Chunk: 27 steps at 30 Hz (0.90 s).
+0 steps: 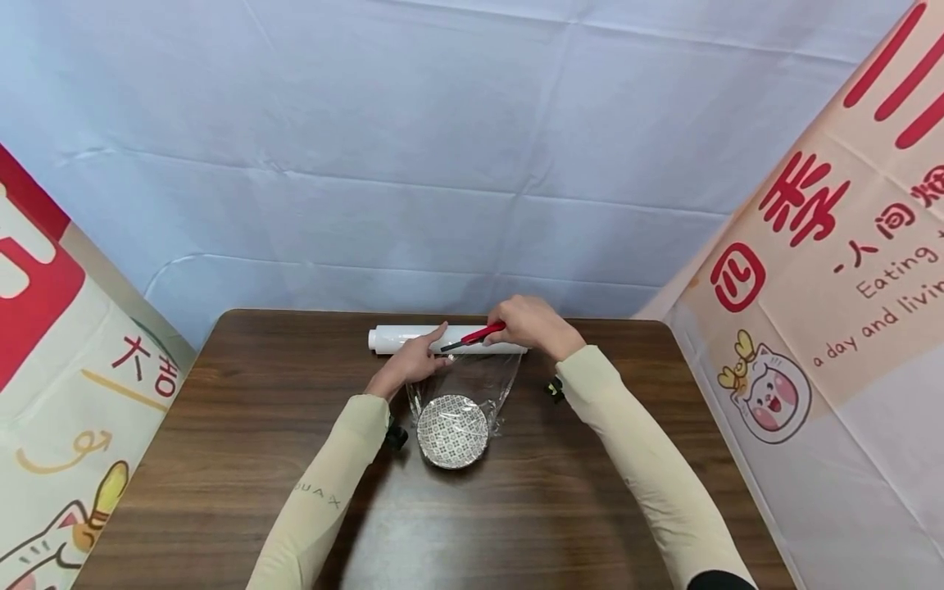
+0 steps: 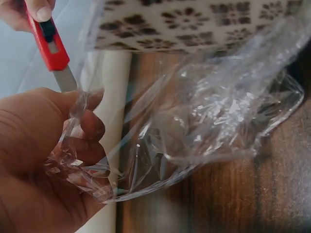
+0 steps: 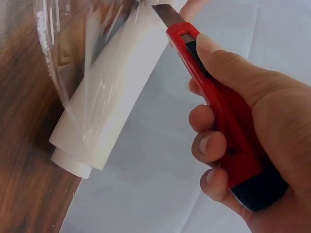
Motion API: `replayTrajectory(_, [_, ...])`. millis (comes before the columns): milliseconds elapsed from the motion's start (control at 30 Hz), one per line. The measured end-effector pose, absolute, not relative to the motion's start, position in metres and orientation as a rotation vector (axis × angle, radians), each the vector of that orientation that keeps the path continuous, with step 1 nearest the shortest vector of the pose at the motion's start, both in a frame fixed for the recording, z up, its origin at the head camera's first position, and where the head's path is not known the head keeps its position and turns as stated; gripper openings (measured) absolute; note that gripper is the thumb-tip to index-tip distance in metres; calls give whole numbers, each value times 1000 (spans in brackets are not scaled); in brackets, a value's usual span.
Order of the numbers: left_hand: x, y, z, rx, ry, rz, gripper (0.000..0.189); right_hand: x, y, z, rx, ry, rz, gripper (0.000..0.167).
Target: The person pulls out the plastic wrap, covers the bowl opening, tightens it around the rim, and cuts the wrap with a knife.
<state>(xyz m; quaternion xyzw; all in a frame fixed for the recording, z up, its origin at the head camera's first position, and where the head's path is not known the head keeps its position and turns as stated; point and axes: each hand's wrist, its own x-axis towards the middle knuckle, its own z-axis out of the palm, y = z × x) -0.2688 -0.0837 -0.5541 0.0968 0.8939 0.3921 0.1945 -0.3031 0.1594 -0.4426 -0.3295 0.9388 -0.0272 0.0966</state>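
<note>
My right hand (image 1: 529, 321) grips a red utility knife (image 3: 231, 131), thumb on its black slider and blade out. The blade points left, with its tip close to the left hand in the head view. My left hand (image 1: 415, 360) pinches clear plastic wrap (image 2: 214, 116) between thumb and curled fingers, beside the white roll of wrap (image 1: 398, 336). From the roll, the wrap stretches toward me over a bowl (image 1: 452, 434) with a dark-and-white pattern. Crumpled film bunches around the bowl's sides.
The roll lies crosswise near the far edge of the brown wooden table (image 1: 258, 393). A pale cloth backdrop (image 1: 332, 221) hangs right behind that edge. Printed cloth panels (image 1: 848, 287) stand at both sides. Dark wrist cameras (image 1: 396, 436) sit by both wrists.
</note>
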Motion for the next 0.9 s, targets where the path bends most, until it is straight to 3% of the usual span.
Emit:
replayTrajectory(500, [-273,-80,-553,348,2534,984,80,-306,116,-451,-1034,2827,288,35])
replayTrajectory(900, [-270,-87,-550,346,2502,1029,84,-309,152,-429,-974,2792,436,38])
